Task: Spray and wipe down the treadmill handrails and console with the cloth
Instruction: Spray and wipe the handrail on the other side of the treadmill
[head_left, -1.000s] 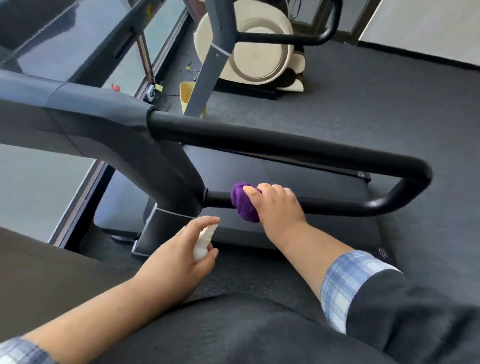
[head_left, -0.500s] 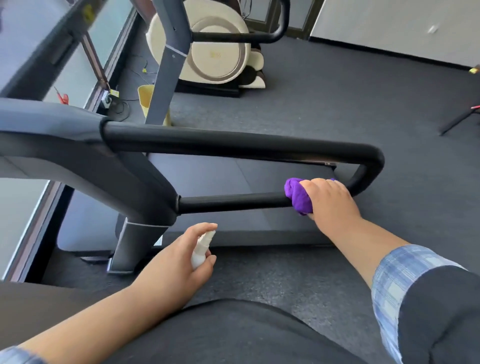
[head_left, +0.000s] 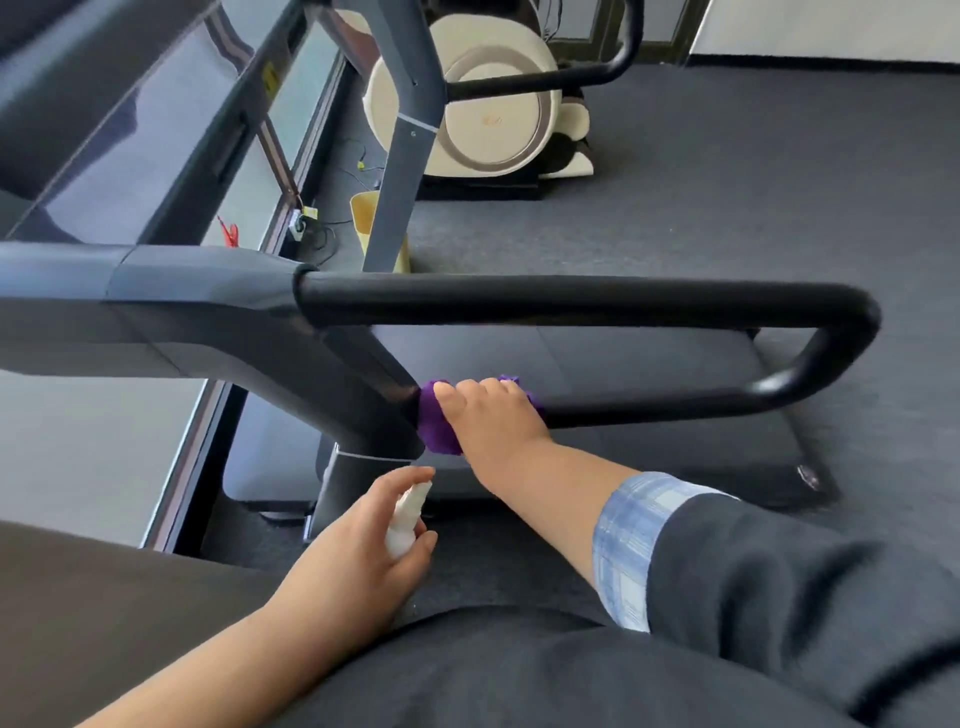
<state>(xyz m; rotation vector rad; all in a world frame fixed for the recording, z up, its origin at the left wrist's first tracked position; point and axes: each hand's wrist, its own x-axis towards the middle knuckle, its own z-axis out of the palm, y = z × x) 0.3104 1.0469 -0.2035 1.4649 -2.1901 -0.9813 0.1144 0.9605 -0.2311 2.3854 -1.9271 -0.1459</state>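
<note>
**Cloth pressed to treadmill's lower rail, spray bottle held close by**

A person's right hand (head_left: 493, 415) grips a purple cloth (head_left: 434, 423) wrapped around the lower bar of a black treadmill handrail (head_left: 571, 301), at the inner end of the bar where it joins the grey upright (head_left: 358, 384). The fingers curl over the top of the bar with the cloth bunched beneath them, purple fabric showing on either side of the knuckles. The handrail runs out to the right from the grey console arm (head_left: 156, 291), bends round at its far end and returns as the lower bar, forming a closed loop above the treadmill deck (head_left: 623, 358).

The left hand (head_left: 363, 551) is wrapped around a small white spray bottle (head_left: 408, 519), held upright just below and in front of the cloth, with the forefinger lying over the top of the nozzle (whether it is pressing down cannot be told). The bottle is not touching the treadmill.

A blue checked cuff (head_left: 628, 545) shows beneath the dark sleeve on the right arm. Beyond the handrail stand a cream-coloured exercise machine (head_left: 483, 119) and a yellow bin (head_left: 366, 223) on the dark carpeted floor (head_left: 753, 197), near a window (head_left: 171, 140) at left.
</note>
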